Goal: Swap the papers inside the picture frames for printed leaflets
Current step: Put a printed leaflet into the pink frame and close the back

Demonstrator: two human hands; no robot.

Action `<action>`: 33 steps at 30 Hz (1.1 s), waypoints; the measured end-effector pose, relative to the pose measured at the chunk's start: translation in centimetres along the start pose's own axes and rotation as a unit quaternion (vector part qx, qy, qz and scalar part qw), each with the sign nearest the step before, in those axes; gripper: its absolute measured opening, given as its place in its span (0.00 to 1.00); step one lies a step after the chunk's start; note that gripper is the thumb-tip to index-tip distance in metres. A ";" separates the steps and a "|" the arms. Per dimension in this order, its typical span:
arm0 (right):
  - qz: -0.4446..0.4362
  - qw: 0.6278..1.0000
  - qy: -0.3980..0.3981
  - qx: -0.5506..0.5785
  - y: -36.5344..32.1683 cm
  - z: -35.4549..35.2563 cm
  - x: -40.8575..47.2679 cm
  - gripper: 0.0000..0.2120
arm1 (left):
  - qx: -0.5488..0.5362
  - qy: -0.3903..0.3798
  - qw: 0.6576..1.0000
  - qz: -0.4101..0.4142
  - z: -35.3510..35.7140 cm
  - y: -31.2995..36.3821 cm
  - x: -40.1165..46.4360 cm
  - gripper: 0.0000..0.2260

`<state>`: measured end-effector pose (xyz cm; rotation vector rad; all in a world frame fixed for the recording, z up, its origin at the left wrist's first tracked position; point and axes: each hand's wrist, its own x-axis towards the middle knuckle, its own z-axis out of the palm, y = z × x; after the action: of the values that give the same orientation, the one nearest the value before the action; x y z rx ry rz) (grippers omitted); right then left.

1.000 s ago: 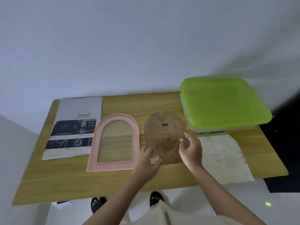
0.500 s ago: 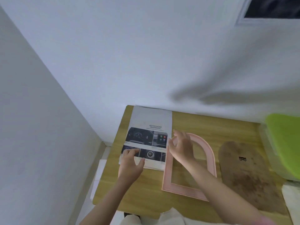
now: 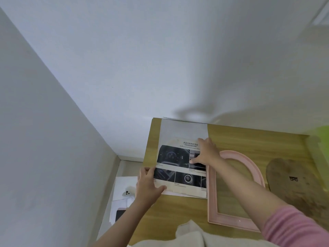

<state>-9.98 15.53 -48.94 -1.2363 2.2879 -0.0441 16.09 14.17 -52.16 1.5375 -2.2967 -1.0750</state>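
Both hands grip the leaflet [image 3: 179,157], lower centre of the frame.
Left hand [image 3: 147,189] pinches its lower-left corner, right hand [image 3: 206,154] presses its right edge; the pink frame [image 3: 213,196] lies just right, long axes parallel.

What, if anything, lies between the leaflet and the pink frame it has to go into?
Nothing visible. The leaflet, with both hands on it (left hand, right hand), lies right beside the pink frame, whose opening shows only bare table. The brown backing board lies clear on the frame's far side.

Plain room: wooden table [image 3: 249,136], white walls [image 3: 160,59]
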 end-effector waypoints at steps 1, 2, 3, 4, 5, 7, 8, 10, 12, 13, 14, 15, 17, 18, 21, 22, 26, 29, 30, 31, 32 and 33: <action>0.003 1.000 -0.003 0.009 0.0 -0.1 0.1 0.47 | -0.016 -0.003 1.000 0.002 0.0 -0.1 0.1 0.31; 0.005 1.000 -0.007 0.022 0.0 -0.2 0.2 0.47 | -0.031 -0.004 1.000 0.003 0.0 -0.1 0.2 0.31; 0.006 0.999 -0.011 0.039 0.0 -0.2 0.3 0.48 | -0.044 -0.004 0.999 0.001 0.0 -0.1 0.3 0.31; 0.005 0.998 -0.012 0.057 0.0 -0.3 0.4 0.48 | -0.056 -0.006 0.998 -0.004 0.1 -0.1 0.4 0.31; 0.001 0.998 -0.010 0.069 0.0 -0.3 0.5 0.48 | -0.064 -0.007 0.998 -0.008 0.1 -0.2 0.5 0.32; -0.015 0.997 -0.001 0.076 0.0 -0.3 0.5 0.47 | -0.076 -0.010 0.997 -0.019 0.1 -0.2 0.6 0.32; -0.024 0.997 0.003 0.078 0.0 -0.2 0.5 0.46 | -0.083 -0.010 0.996 -0.024 0.1 -0.2 0.7 0.32; -0.041 0.995 0.014 0.092 -0.1 -0.3 0.5 0.44 | -0.095 -0.009 0.995 -0.032 0.1 -0.1 0.6 0.32; -0.059 0.990 0.027 0.128 -0.2 -0.5 0.5 0.40 | -0.096 -0.003 0.995 -0.037 0.1 0.1 0.5 0.31; -0.068 0.986 0.036 0.150 -0.3 -0.6 0.5 0.37 | -0.095 0.000 0.995 -0.038 0.1 0.2 0.3 0.31; -0.077 0.981 0.045 0.174 -0.5 -0.8 0.4 0.34 | -0.094 0.005 0.995 -0.038 0.1 0.3 0.2 0.30; -0.082 0.976 0.050 0.197 -0.7 -0.9 0.4 0.33 | -0.095 0.012 0.995 -0.036 0.1 0.4 0.0 0.28; -0.089 0.967 0.057 0.234 -1.1 -1.4 0.0 0.31 | -0.103 0.027 0.994 -0.033 0.0 0.6 -0.3 0.26; -0.092 0.962 0.064 0.247 -1.2 -1.5 -0.1 0.31 | -0.110 0.035 0.993 -0.031 -0.1 0.8 -0.3 0.24; -0.104 0.948 0.106 0.283 -1.4 -2.2 -0.7 0.30 | -0.147 0.065 0.987 -0.014 -0.8 1.8 -0.4 0.19; -0.108 0.942 0.124 0.291 -1.4 -2.4 -0.9 0.29 | -0.163 0.075 0.984 -0.012 -1.1 2.2 -0.4 0.18; -0.117 0.924 0.182 0.316 -0.1 -3.5 -2.3 0.29 | -0.207 0.094 0.974 -0.005 -2.0 4.1 -1.1 0.16; -0.108 0.912 0.210 0.334 1.9 -4.2 -3.7 0.28 | -0.222 0.084 0.971 0.008 -1.7 5.5 -2.1 0.16; -0.103 0.911 0.218 0.335 2.7 -4.3 -4.3 0.28 | -0.223 0.082 0.971 0.011 -1.3 6.0 -2.5 0.16; -0.096 0.910 0.226 0.334 3.5 -4.4 -4.9 0.28 | -0.225 0.078 0.971 0.011 -0.8 6.6 -2.9 0.16; -0.090 0.909 0.234 0.333 4.5 -4.4 -5.6 0.27 | -0.227 0.074 0.971 0.010 -0.1 7.2 -3.3 0.15; -0.083 0.908 0.241 0.332 5.6 -4.4 -6.2 0.27 | -0.228 0.070 0.971 0.007 0.7 7.8 -3.8 0.15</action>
<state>-13.61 22.66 -44.01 -1.1075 2.2230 -1.2072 11.69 19.35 -46.71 1.3592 -1.8007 -1.3274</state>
